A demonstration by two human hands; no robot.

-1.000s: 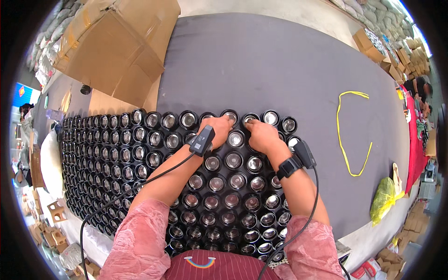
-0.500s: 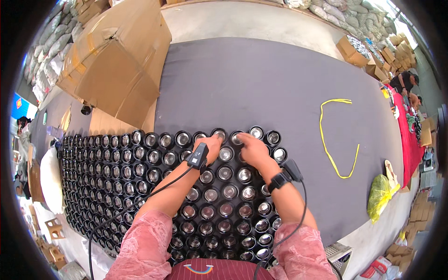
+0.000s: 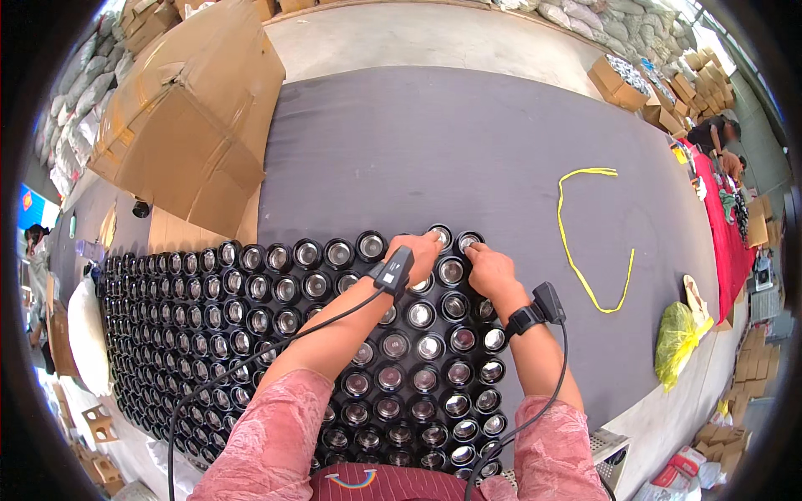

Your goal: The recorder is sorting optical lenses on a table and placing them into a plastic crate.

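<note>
Many black round cup-like pieces (image 3: 421, 314) with shiny silvery centres stand in close rows on a dark grey table (image 3: 393, 150). At the right end of the far row, my left hand (image 3: 418, 253) has thumb and fingers closed on the rim of one black piece (image 3: 439, 233). Beside it, my right hand (image 3: 493, 271) pinches the rim of the end piece (image 3: 469, 240). Both pieces rest upright among the others. My forearms cover part of the rows. A black strapped device (image 3: 535, 314) sits on my right wrist, and a cabled black device (image 3: 393, 271) on my left.
A large cardboard box (image 3: 192, 125) stands at the far left behind the rows. A yellow strip (image 3: 568, 242) lies curved on the table to the right. A yellow plastic bag (image 3: 673, 346) sits at the right edge. People work at a red-covered table (image 3: 725, 242) farther right.
Both hands have moved right along the far row, from one pair of black pieces to the pair at its end. The whole view has shifted slightly.
</note>
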